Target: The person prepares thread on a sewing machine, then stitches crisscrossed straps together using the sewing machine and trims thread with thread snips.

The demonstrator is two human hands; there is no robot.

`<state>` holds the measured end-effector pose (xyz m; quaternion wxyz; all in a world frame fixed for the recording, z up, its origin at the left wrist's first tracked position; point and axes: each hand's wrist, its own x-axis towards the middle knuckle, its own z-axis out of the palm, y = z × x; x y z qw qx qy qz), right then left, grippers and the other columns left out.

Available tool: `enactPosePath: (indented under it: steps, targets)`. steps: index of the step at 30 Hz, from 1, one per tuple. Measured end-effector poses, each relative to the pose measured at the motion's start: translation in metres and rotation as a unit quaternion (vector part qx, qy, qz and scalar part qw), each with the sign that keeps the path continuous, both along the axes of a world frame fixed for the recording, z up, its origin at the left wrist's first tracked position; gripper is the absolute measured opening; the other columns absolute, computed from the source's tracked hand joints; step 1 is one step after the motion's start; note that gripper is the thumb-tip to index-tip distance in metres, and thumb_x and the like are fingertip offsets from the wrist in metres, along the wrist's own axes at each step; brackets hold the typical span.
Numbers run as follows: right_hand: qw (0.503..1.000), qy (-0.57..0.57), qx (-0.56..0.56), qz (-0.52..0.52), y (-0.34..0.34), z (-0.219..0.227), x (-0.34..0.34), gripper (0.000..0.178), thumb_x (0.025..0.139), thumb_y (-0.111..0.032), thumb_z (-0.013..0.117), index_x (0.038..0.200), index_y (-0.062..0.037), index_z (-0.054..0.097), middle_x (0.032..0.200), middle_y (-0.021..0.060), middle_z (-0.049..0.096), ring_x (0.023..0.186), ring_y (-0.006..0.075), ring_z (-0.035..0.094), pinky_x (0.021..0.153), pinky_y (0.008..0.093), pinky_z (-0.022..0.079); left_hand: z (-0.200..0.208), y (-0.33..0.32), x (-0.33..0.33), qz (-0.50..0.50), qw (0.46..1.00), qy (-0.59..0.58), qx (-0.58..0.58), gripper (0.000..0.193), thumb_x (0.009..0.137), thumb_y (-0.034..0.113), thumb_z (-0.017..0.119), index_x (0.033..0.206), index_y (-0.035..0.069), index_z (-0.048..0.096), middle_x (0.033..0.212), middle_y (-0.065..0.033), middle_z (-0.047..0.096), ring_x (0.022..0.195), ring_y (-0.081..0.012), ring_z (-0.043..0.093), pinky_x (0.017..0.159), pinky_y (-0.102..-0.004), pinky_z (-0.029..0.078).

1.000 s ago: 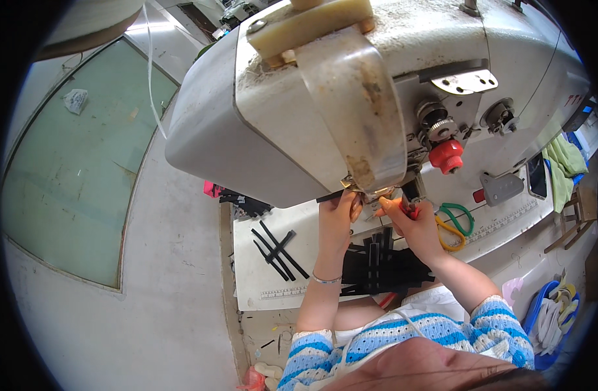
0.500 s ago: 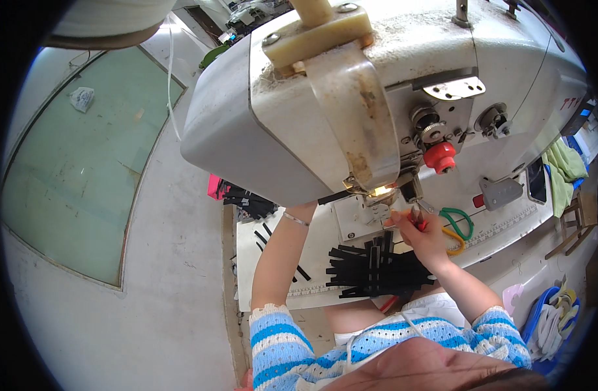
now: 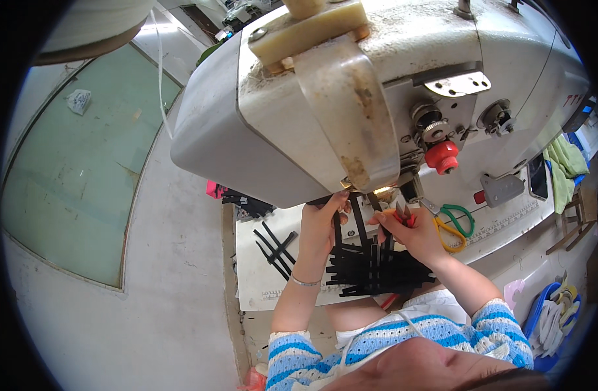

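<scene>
The lattice of black straps (image 3: pixel 371 270) lies on the white table (image 3: pixel 260 287) right under your hands, below the head of the sewing machine (image 3: pixel 351 98), its free ends running up toward the needle at 12 o'clock. The straps look thin, light and floppy, so judge them likely to slide and twist where they cross; hold each one flat, close to the needle end, not out at the loose tails.

Your left hand (image 3: pixel 318 228) is closed around one strap end, fingertips curled up against the underside of the machine. Your right hand (image 3: pixel 413 231) pinches another strap and also holds a small orange-handled tool (image 3: pixel 403 214), whose tip is hidden, so you cannot tell exactly what kind it is.

At 9 o'clock from the lattice, a few loose crossed straps (image 3: pixel 273 242) lie apart on the table. At 2 o'clock, scissors with green and yellow handles (image 3: pixel 452 225) rest just beside your right hand. Farther up, a red knob (image 3: pixel 442 156) sticks out of the machine's face.
</scene>
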<state>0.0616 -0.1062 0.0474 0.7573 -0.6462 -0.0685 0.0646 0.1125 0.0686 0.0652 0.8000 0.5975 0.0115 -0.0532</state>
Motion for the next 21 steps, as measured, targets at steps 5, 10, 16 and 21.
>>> enactPosePath:
  steps: [5, 10, 16, 21]
  targets:
    - [1.000, -0.027, -0.010, -0.001, 0.002, -0.007, 0.002, 0.021, 0.089, -0.015, 0.054, 0.091, 0.0014, 0.068, 0.061, 0.0014, 0.059, 0.061, 0.0047, 0.052, 0.059, 0.0215, 0.042, -0.006, 0.001, 0.005, -0.011, 0.999, 0.011, -0.028, 0.014, 0.081, 0.012, 0.065, 0.087, 0.002, 0.057, 0.069, 0.0010, 0.051, 0.056, -0.0066, 0.045, 0.046, -0.0188, 0.034]
    - [0.999, -0.032, 0.002, -0.005, 0.001, -0.006, 0.004, 0.021, 0.089, -0.012, 0.054, 0.092, 0.0039, 0.067, 0.063, 0.0019, 0.060, 0.061, 0.0055, 0.053, 0.058, 0.0209, 0.042, -0.008, 0.001, 0.007, -0.004, 0.999, 0.030, -0.045, 0.011, 0.083, 0.011, 0.063, 0.088, 0.002, 0.057, 0.071, 0.0006, 0.052, 0.060, -0.0060, 0.046, 0.048, -0.0193, 0.034]
    - [1.000, -0.027, 0.006, -0.011, 0.002, -0.001, 0.004, 0.020, 0.088, -0.011, 0.054, 0.092, 0.0047, 0.066, 0.064, 0.0026, 0.060, 0.061, 0.0055, 0.054, 0.058, 0.0209, 0.043, -0.018, 0.014, 0.012, 0.006, 0.996, 0.034, -0.084, 0.014, 0.084, 0.014, 0.062, 0.092, 0.002, 0.059, 0.080, -0.0032, 0.060, 0.067, -0.0101, 0.055, 0.053, -0.0229, 0.042]
    - [1.000, -0.028, -0.007, -0.009, -0.002, -0.004, 0.007, 0.020, 0.088, -0.011, 0.055, 0.092, 0.0041, 0.067, 0.065, 0.0019, 0.060, 0.060, 0.0052, 0.054, 0.057, 0.0198, 0.042, -0.020, 0.028, 0.014, 0.016, 0.999, -0.001, -0.032, 0.018, 0.086, 0.017, 0.060, 0.090, 0.000, 0.059, 0.079, -0.0048, 0.061, 0.066, -0.0121, 0.057, 0.056, -0.0242, 0.045]
